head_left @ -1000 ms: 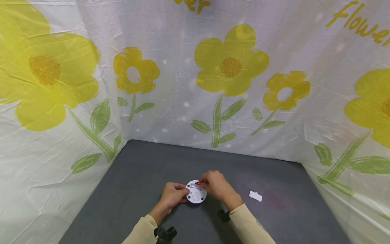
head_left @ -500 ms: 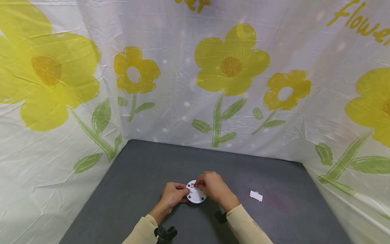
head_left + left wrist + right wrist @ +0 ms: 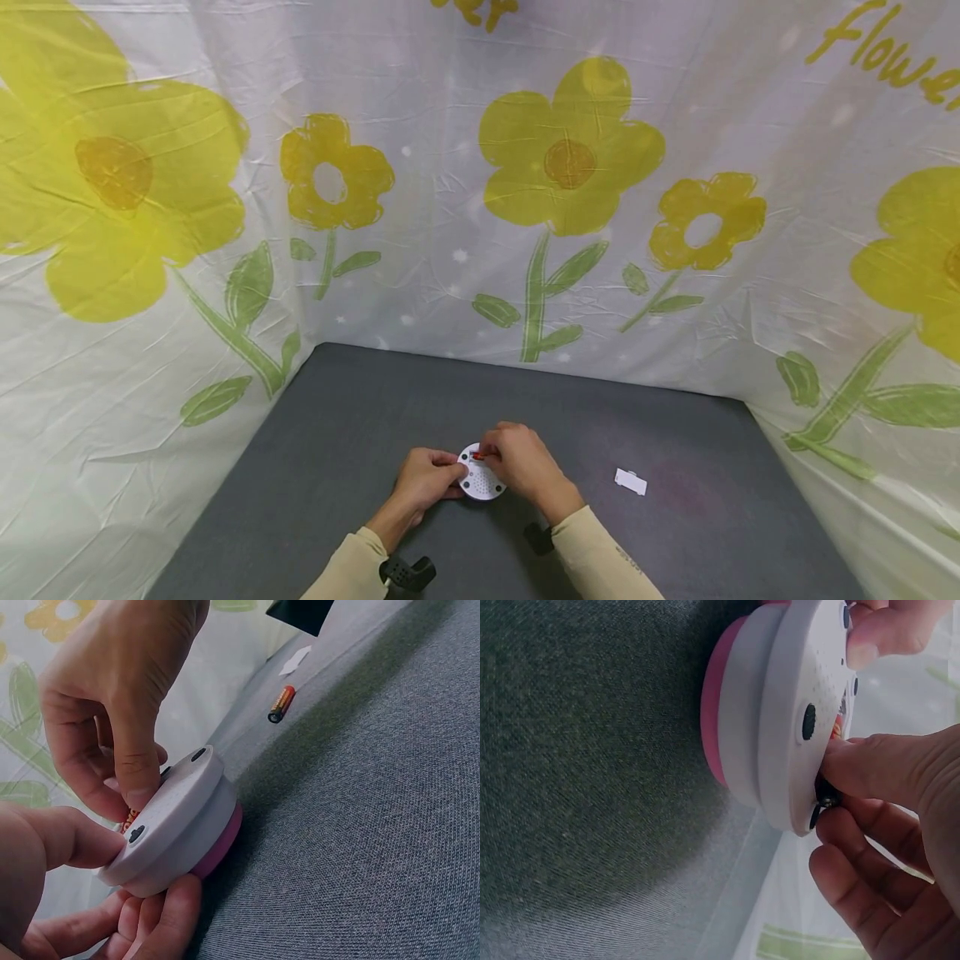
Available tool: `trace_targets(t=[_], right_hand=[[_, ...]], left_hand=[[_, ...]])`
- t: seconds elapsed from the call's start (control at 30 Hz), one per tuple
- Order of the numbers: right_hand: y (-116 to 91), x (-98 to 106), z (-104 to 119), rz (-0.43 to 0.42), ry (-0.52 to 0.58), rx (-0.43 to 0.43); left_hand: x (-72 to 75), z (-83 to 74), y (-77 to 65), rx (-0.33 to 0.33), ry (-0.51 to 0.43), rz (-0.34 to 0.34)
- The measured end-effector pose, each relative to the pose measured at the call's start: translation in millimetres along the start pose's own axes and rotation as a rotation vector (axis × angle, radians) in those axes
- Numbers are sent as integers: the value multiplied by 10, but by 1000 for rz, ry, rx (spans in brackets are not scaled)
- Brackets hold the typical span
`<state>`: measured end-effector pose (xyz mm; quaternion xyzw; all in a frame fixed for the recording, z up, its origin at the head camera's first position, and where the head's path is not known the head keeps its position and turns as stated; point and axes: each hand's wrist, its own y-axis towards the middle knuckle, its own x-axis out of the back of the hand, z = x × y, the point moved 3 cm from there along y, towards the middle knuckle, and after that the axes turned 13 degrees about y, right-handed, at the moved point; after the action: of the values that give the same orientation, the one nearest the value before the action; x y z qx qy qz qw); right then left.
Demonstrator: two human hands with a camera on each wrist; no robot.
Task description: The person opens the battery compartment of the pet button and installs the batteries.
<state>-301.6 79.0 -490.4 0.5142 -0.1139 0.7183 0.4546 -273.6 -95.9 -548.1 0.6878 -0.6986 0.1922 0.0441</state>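
Observation:
A round white device (image 3: pixel 481 482) with a pink part underneath lies with its black rubber feet and small speaker holes facing up. My left hand (image 3: pixel 429 483) grips its left edge, thumb on top and fingers below. At the battery slot, my right hand (image 3: pixel 522 463) pinches a red and black battery (image 3: pixel 835 729) between thumb and fingers. One end of that battery shows beside the right thumb in the right wrist view; fingers cover much of the rest. Another orange and black battery (image 3: pixel 281 704) lies on the cloth in the left wrist view, apart from both hands.
A small white battery cover (image 3: pixel 630 481) lies on the dark grey tabletop (image 3: pixel 360 392), right of the right hand. White curtains with yellow flowers (image 3: pixel 567 163) stand behind and along both sides of the table.
The right hand has shifted slightly left and brought the battery from over the slot down into or against it. The left hand and the device have stayed nearly still.

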Motion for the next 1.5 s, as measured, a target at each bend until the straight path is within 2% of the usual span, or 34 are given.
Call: trace_targets(t=[0.37,0.67,0.93,1.0,1.03,1.17,1.23,1.33,1.4,1.43,1.5], right_hand=[[-30,115,-65,-39,7,29],[-34,237,-113,-15,30,-58],[-74,204,-158,52,98,-162],[-81,165,-235,66,131,-168],[-91,70,-401,54,135,-141],[-95,-167,-805,57,143,-144],[-104,-206,-873,62,129,-144],[-94,-199,-830,79,164,-164],[-92,-129,-705,83,173,-155],[-92,-179,-801,77,196,-134],[-97,-63,-623,81,218,-148]], left_hand=[[-8,10,0,-4,-16,2],[-1,5,5,5,-13,-2],[-18,28,5,9,-25,-2],[-21,28,5,10,-24,-3],[-22,28,5,10,-23,-3],[-20,18,4,13,-16,-2],[-17,13,4,16,-10,-2],[-11,7,6,20,-2,-2],[-8,2,7,22,1,-1],[-6,-1,7,23,3,-2],[-5,-4,8,23,4,0]])
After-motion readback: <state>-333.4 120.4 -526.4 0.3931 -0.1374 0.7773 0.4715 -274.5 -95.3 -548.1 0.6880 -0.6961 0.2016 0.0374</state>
